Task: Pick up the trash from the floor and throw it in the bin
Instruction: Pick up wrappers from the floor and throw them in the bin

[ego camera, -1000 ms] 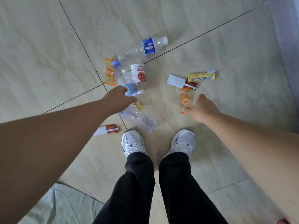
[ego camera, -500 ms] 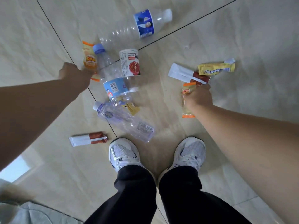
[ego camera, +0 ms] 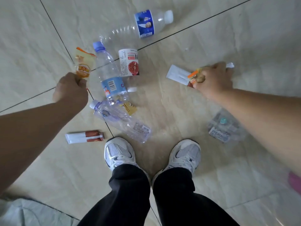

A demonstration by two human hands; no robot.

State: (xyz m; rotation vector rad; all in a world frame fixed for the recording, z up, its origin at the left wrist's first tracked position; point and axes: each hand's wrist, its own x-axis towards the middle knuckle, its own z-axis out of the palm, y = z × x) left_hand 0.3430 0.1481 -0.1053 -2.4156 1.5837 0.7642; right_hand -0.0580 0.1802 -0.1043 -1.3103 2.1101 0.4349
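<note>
Trash lies scattered on the tiled floor in front of my shoes. My left hand (ego camera: 70,88) is closed on the lower end of an orange-and-yellow snack wrapper (ego camera: 83,65), which sticks up from the fist. My right hand (ego camera: 213,80) is closed on a crumpled orange wrapper (ego camera: 195,76), above a white-and-brown sachet (ego camera: 176,73). The white tip of a yellow wrapper (ego camera: 230,65) shows past the knuckles; the rest is hidden. No bin is clearly in view.
On the floor lie a clear bottle with a dark blue label (ego camera: 144,24), a light-blue-labelled bottle (ego camera: 112,79), a white red-printed cup (ego camera: 129,64), a crushed bottle (ego camera: 123,123), a small yellow wrapper (ego camera: 130,109), another sachet (ego camera: 84,137) and a crushed bottle (ego camera: 225,128). Grey plastic (ego camera: 24,212) sits bottom left.
My left hand went left from the bottles and closed on the orange-and-yellow wrapper. My right hand took the orange wrapper off the floor and moved up and right over the yellow wrapper.
</note>
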